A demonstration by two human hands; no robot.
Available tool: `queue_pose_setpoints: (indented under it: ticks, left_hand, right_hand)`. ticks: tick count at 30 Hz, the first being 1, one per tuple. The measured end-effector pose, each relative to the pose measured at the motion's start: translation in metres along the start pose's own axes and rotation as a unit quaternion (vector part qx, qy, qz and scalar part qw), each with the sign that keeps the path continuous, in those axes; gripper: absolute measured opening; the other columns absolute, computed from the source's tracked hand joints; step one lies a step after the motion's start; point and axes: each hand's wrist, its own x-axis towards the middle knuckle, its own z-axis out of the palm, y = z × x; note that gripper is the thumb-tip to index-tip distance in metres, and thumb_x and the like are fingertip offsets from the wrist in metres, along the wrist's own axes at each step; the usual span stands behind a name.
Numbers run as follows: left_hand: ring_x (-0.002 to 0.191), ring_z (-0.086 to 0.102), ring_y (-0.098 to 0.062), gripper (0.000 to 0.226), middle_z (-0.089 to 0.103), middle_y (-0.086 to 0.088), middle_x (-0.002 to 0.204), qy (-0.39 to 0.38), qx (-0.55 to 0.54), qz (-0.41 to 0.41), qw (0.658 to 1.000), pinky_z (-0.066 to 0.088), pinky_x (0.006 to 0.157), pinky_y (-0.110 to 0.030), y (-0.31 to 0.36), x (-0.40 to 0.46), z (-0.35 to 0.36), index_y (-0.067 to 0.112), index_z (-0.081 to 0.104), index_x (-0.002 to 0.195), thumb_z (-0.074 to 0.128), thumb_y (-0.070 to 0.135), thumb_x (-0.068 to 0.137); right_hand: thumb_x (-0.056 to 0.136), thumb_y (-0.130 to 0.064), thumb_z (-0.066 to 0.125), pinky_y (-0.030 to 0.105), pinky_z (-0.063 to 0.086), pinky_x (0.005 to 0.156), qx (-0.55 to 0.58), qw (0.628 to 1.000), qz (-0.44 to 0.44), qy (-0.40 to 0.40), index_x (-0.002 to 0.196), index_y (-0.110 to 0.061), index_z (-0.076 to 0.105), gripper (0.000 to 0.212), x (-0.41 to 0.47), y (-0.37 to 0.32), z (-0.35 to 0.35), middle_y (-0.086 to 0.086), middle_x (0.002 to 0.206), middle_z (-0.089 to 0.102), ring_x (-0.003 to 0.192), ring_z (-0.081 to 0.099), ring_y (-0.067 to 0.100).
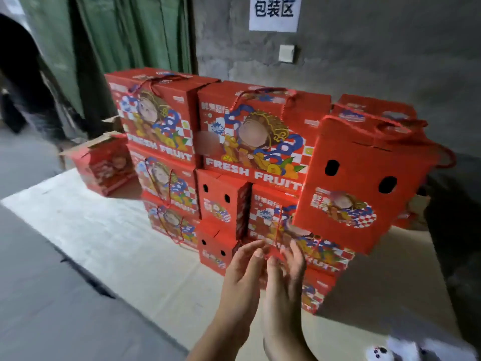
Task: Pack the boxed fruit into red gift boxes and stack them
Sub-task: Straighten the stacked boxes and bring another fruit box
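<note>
Both hands are raised close together before the stack, fingers (250,250) straight and released, grasping nothing: left hand (243,277), right hand (285,280). Just beyond them the red gift boxes (250,142) are piled three high on flattened cardboard (109,235). One box (364,178) tilts at the stack's right end.

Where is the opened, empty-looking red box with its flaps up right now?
In the head view, the open red box sits at the far left of the stack of gift boxes, on the cardboard sheet before the green curtain.
</note>
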Motion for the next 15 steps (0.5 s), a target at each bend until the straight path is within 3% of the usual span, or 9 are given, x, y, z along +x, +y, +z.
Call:
queue_pose_setpoints:
  ticks: [1,3,7,10,15]
  left_hand:
    - [0.109,0.074,-0.012,0.029,0.079,0.006,0.114,0.017,0.008,-0.001,1.0,0.058,0.086,-0.027,0.003,-0.003,-0.018,0.04,0.076,0.109,0.053,0.022,0.11]
    - [0.11,0.074,-0.015,0.029,0.079,0.002,0.112,0.06,0.012,-0.001,0.998,0.058,0.088,-0.028,0.01,-0.008,-0.059,0.033,0.076,0.113,0.05,0.021,0.111]
    - [0.11,0.074,-0.012,0.028,0.079,0.006,0.114,0.156,0.001,0.015,0.988,0.059,0.089,-0.029,0.022,-0.009,-0.155,0.035,0.076,0.113,0.051,0.022,0.111]
    - [0.107,0.074,-0.009,0.03,0.079,0.009,0.114,0.202,-0.006,0.007,0.979,0.058,0.085,-0.027,0.029,-0.002,-0.231,0.044,0.076,0.109,0.052,0.026,0.11]
    - [0.113,0.072,-0.009,0.026,0.077,0.009,0.119,0.228,-0.025,-0.007,0.973,0.057,0.095,-0.032,0.054,0.033,-0.362,0.032,0.072,0.125,0.049,0.03,0.111]
  right_hand:
    - [0.107,-0.021,0.05,0.033,0.052,0.103,-0.015,0.999,0.006,-0.043,0.145,-0.036,0.048,0.041,-0.005,0.004,0.017,-0.014,0.141,0.052,0.125,0.056,-0.001]
    - [0.107,-0.016,0.05,0.033,0.049,0.106,-0.029,0.992,0.015,-0.118,0.135,-0.032,0.061,0.034,-0.019,0.012,0.054,-0.011,0.136,0.061,0.124,0.058,0.001]
    - [0.107,-0.014,0.051,0.017,0.055,0.086,-0.026,0.968,0.064,-0.239,0.124,-0.033,0.067,0.03,-0.05,0.031,0.136,-0.017,0.119,0.072,0.114,0.065,-0.002]
    - [0.107,-0.017,0.053,0.018,0.057,0.081,-0.031,0.952,0.082,-0.292,0.123,-0.034,0.067,0.027,-0.07,0.049,0.205,-0.017,0.118,0.072,0.11,0.067,-0.001]
    - [0.106,-0.011,0.053,0.015,0.057,0.069,0.002,0.939,0.124,-0.321,0.127,-0.028,0.065,0.03,-0.099,0.068,0.336,-0.009,0.116,0.072,0.101,0.071,0.001]
